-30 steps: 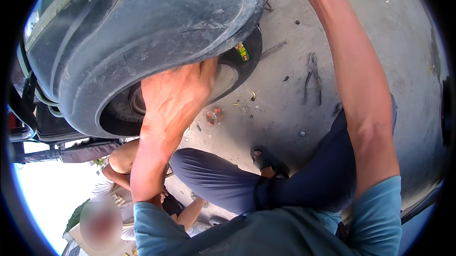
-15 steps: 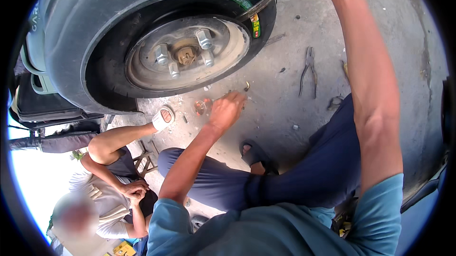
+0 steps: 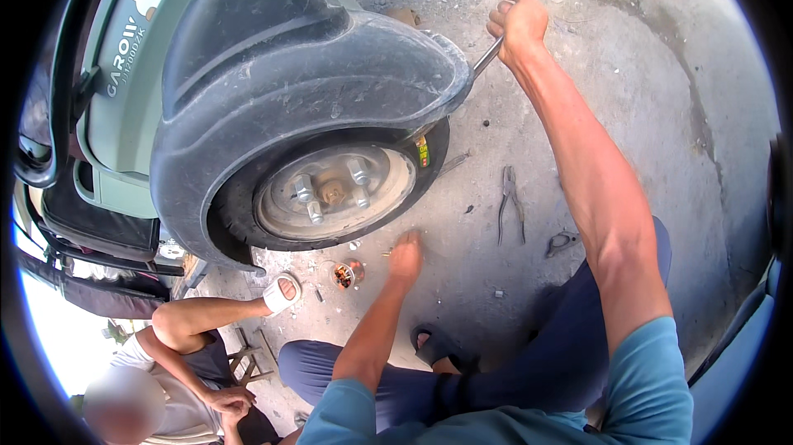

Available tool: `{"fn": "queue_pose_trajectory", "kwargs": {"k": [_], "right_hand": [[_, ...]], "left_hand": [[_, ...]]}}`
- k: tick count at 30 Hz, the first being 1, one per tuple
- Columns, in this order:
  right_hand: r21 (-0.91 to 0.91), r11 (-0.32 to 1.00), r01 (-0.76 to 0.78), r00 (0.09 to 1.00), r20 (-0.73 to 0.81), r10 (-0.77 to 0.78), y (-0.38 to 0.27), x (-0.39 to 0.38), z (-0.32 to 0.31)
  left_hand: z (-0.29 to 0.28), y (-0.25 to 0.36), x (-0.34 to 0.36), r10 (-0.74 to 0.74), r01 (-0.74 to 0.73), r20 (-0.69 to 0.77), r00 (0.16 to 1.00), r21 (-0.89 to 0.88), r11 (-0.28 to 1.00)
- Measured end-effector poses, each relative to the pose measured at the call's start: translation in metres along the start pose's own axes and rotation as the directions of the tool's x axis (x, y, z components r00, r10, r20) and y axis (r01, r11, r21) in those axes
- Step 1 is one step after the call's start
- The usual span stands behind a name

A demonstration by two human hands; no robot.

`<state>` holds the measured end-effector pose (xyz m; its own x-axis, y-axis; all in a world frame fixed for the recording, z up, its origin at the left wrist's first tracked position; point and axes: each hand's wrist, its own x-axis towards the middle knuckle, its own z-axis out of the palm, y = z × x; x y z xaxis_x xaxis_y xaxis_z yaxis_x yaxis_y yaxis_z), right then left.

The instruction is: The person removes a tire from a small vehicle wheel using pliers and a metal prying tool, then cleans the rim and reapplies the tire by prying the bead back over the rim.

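My right hand [image 3: 520, 22] is closed round the upper end of a metal tyre lever [image 3: 488, 57]. The lever passes behind the dark fender [image 3: 306, 73], and its other end shows at the rim edge of the wheel [image 3: 388, 197], by a green and yellow label on the tyre [image 3: 434, 143]. My left hand [image 3: 405, 257] is low over the concrete just below the tyre, fingers drawn together and slightly blurred. A tiny brass-coloured piece [image 3: 386, 254] shows at its left side; whether the fingers grip it is unclear. Several lug nuts [image 3: 358, 169] sit on the wheel's studs.
Small clear containers [image 3: 342, 276] with orange and dark bits stand left of my left hand. Pliers [image 3: 510, 205] and a small dark metal piece [image 3: 562, 243] lie on the concrete to the right. A seated person's sandalled foot [image 3: 282, 293] is at the left, beside a green vehicle [image 3: 132, 139].
The view has shifted, bringing my right hand and the lever into sight. My left hand has moved slightly over the ground, and the brass-coloured piece now shows at its left side.
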<state>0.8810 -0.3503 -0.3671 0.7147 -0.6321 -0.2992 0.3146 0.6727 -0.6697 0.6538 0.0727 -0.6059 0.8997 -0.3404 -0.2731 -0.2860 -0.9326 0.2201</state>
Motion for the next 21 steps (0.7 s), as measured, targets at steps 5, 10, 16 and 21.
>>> {"fn": "queue_pose_trajectory", "kwargs": {"k": [5, 10, 16, 21], "right_hand": [[0.014, 0.999, 0.03, 0.999, 0.013, -0.03, -0.002, 0.008, -0.015], [0.009, 1.0, 0.007, 1.0, -0.009, -0.007, 0.005, 0.0, -0.001], [0.067, 0.997, 0.039, 0.998, -0.053, -0.035, 0.009, 0.008, 0.004], [-0.019, 0.997, 0.07, 0.997, -0.035, -0.071, 0.011, 0.009, -0.004]], "left_hand": [[-0.079, 0.056, -0.023, 0.17, -0.173, 0.133, 0.976, 0.015, 0.985], [-0.186, 0.098, -0.053, 0.392, -0.38, 0.214, 0.895, -0.096, 0.92], [-0.3, 0.148, -0.053, 0.577, -0.598, 0.236, 0.782, 0.021, 0.801], [-0.35, 0.167, -0.017, 0.698, -0.679, -0.044, 0.715, 0.195, 0.708]]}}
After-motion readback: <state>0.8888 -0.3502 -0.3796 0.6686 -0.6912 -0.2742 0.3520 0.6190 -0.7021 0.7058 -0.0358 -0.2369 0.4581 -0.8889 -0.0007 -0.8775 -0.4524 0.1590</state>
